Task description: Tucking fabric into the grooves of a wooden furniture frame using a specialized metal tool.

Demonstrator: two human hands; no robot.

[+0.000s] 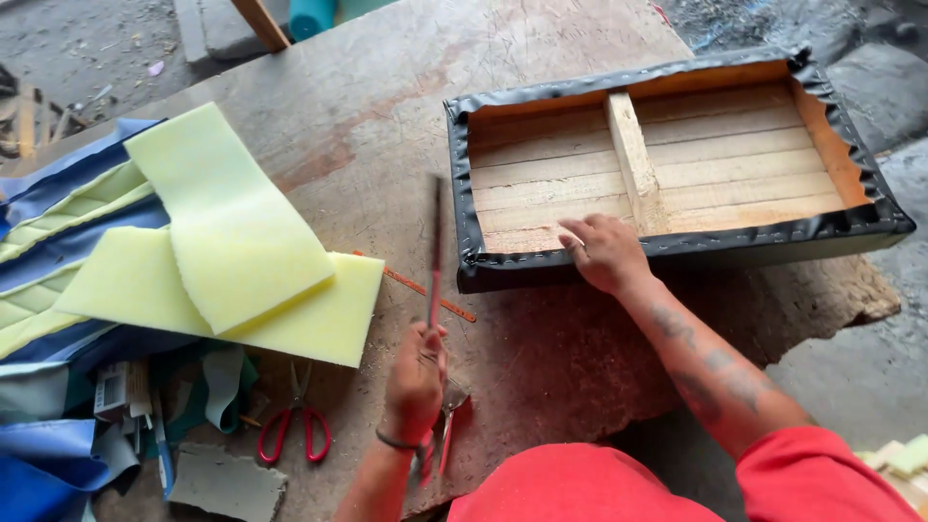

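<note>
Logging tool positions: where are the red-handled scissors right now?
In the head view, the red-handled scissors lie on the workbench, lower left, below the yellow foam sheets, left of the left hand.

left hand: fist closed, raised | right hand: palm down, flat

Place: upholstery workshop, rough and open to grey concrete floor.
Bench: worn, stained wooden worktable, bearing scattered offcuts.
Work piece: slatted wooden seat frame wrapped in stapled black vinyl.
Materials: pale yellow foam sheets, blue quilted fabric.
Tools: red-handled scissors lying near the bench edge.
</note>
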